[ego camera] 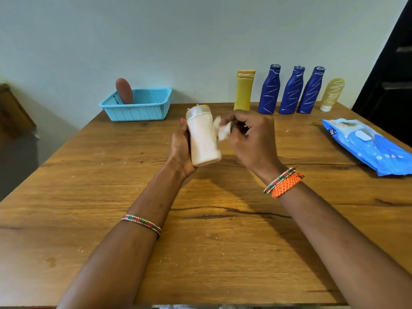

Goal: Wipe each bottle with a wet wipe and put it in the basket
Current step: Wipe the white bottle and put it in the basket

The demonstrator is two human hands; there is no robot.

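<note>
Frame centre: your left hand [181, 148] grips the white bottle [203, 139] above the counter [211, 230]; your right hand [250, 139] pinches a wet wipe [221, 130] against its side.

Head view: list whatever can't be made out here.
- White bottle: far side hidden by the left hand; label blurred.
- Wipe: mostly bunched inside the right hand, motion-blurred.
- Brown bottle: lower part behind the basket wall.
- Wipes pack: cut off by the right edge, print too small.
</note>
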